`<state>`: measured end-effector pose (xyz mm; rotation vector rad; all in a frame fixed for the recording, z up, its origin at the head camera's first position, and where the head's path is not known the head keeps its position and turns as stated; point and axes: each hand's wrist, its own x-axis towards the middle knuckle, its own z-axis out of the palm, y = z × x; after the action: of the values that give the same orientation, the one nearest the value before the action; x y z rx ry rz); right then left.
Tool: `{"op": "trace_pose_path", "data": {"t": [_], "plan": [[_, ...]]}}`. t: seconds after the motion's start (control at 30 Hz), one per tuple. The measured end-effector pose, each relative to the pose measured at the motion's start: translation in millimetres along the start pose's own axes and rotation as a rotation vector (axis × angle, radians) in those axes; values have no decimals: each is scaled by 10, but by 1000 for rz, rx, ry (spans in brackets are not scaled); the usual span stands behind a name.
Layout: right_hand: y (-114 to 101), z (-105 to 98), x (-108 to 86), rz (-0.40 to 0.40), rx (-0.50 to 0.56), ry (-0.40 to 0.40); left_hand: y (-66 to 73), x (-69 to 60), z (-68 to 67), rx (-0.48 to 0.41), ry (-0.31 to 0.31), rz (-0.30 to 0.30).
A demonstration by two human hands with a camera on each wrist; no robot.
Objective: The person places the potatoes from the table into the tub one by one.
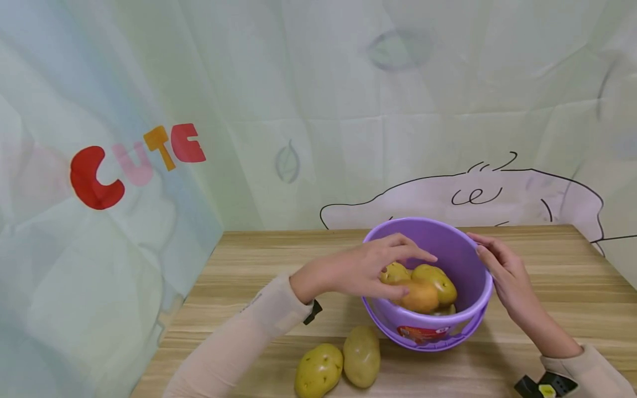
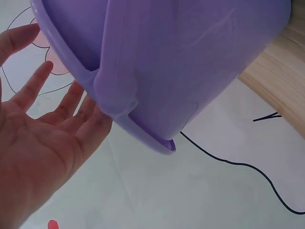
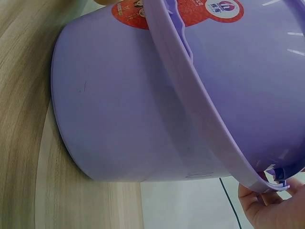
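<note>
A purple bucket (image 1: 465,271) stands on the wooden table with several potatoes inside, among them a yellow one (image 1: 438,282). My left hand (image 1: 368,268) reaches over the near left rim, fingers spread; its thumb is by a motion-blurred, orange-yellow potato (image 1: 420,297). Whether they touch I cannot tell. In the left wrist view the same hand (image 2: 47,138) has parted fingers at the rim and nothing in its palm. At the right, my right hand (image 1: 507,271) grips the bucket's rim, thumb on one side and fingers on the other; the right wrist view shows these fingers by the handle joint.
Two potatoes lie side by side on the table in front of the bucket, a yellow one (image 1: 318,370) and a duller one (image 1: 361,356). The bucket's handle (image 1: 423,347) hangs down in front. A printed cloth (image 1: 298,83) hangs behind the table.
</note>
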<state>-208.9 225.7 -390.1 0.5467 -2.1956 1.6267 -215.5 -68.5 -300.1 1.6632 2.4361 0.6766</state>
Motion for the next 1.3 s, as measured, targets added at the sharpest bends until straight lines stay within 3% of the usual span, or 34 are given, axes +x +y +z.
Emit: {"op": "trace_pose_path", "data": {"t": [0.9,1.3], "plan": [[-4,2,-11,6,14,-2,17,-107,-6,-62,57,-15],[-1,-2,-12,13,6,-2,4,-194,-43,-21,141,23]]}}
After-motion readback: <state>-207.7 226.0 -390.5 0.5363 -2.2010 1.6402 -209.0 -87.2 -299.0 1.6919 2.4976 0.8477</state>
